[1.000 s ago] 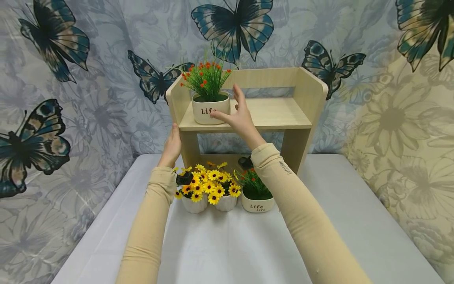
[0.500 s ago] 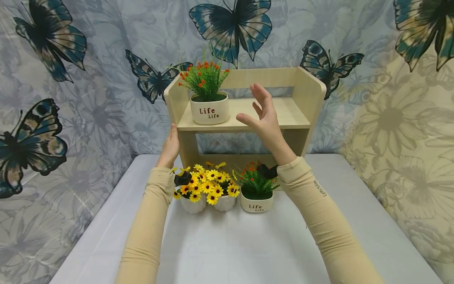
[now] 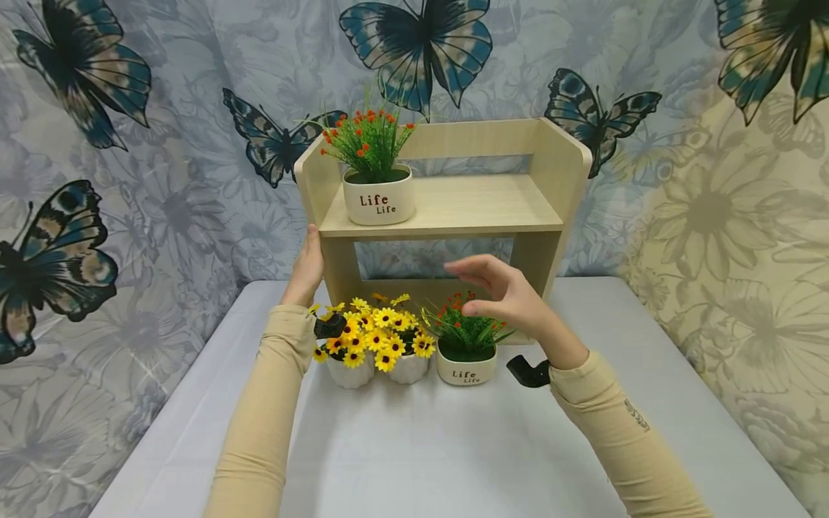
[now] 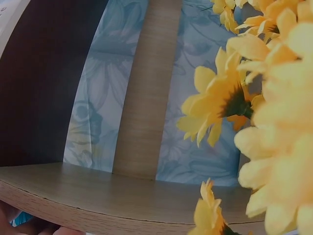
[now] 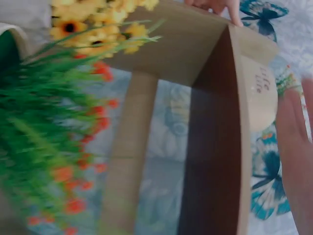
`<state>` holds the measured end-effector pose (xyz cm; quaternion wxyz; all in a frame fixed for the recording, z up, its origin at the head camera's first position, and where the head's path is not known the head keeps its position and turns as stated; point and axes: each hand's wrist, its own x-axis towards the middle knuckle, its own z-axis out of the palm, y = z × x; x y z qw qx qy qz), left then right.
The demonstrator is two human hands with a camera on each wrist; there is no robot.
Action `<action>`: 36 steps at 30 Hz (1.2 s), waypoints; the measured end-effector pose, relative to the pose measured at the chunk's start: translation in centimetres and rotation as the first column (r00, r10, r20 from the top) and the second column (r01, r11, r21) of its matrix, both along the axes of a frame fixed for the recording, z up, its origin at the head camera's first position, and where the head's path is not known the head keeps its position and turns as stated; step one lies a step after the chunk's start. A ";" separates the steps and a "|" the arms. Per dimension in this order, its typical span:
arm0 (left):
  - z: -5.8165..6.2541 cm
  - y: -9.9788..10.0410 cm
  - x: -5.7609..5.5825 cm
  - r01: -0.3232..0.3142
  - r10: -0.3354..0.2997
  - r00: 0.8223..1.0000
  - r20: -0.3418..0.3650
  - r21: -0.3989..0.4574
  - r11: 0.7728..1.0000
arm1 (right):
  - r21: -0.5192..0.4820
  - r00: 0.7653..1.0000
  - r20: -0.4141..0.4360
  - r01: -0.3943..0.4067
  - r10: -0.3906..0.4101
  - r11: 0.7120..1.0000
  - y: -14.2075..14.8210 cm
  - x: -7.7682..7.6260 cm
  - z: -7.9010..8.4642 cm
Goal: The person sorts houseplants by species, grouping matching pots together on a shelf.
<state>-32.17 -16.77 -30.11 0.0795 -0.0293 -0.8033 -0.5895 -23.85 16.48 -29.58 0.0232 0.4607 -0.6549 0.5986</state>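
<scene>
My left hand (image 3: pixel 306 270) rests against the outer left side of a light wooden shelf (image 3: pixel 492 205), fingers extended along the panel. On the shelf's upper board, at the left, stands a white "Life" flowerpot (image 3: pixel 378 198) with grass and red flowers. My right hand (image 3: pixel 508 298) holds nothing; its fingers are loosely bent and spread from the thumb. It overlaps the red-flowered plant of a second "Life" pot (image 3: pixel 465 370) on the table. In the right wrist view, this plant's grass (image 5: pixel 44 127) fills the left side, blurred. Fingers (image 4: pixel 29 226) show at the left wrist view's lower corner.
Left of the second "Life" pot, yellow flowers (image 3: pixel 378 338) stand in two white pots (image 3: pixel 409 370) before the shelf. The table (image 3: pixel 388 446) has a white cloth. Behind hangs a butterfly-patterned backdrop (image 3: pixel 259 43). The shelf's lower opening has a back rail (image 4: pixel 146 88).
My right hand has moved away from the pot on the upper board, rightward and then down to the red-flowered pot on the table. My left hand stays at the shelf's side.
</scene>
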 end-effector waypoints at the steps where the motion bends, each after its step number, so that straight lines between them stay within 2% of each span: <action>1: 0.0 0.0 0.0 0.003 -0.003 1.000 -0.003 0.004 1.000 | 0.034 0.999 0.031 -0.021 0.020 0.999 0.5 0.3 -0.5; 5: 0.1 -0.2 -0.1 0.001 -0.001 1.000 -0.002 0.002 1.000 | 0.179 0.984 0.168 -0.091 0.061 0.980 2.4 1.2 -2.4; 10: 0.3 -0.2 0.0 0.001 -0.001 1.000 -0.011 -0.002 1.000 | 0.252 0.963 0.271 -0.079 0.008 0.965 4.9 1.7 -5.2; 16: 0.3 -0.1 0.0 0.002 -0.002 1.000 -0.006 0.004 1.000 | 0.323 0.920 0.372 -0.007 -0.120 0.946 7.6 1.8 -8.4; 23: 0.2 0.0 -0.1 -0.011 0.011 1.000 0.009 0.005 1.000 | 0.457 0.870 0.395 0.092 -0.295 0.885 9.2 0.5 -11.5; 27: 0.1 0.0 -0.1 -0.010 0.010 1.000 0.021 -0.001 1.000 | 0.440 0.848 0.402 0.152 -0.345 0.885 9.3 -0.2 -12.7; 32: 0.0 0.0 -0.1 -0.009 0.009 1.000 0.020 -0.003 1.000 | 0.391 0.837 0.414 0.193 -0.359 0.900 9.0 -1.1 -13.9; 36: -0.1 0.1 -0.1 -0.008 0.008 1.000 0.020 -0.007 1.000 | 0.393 0.804 0.454 0.205 -0.383 0.896 8.5 -1.5 -14.6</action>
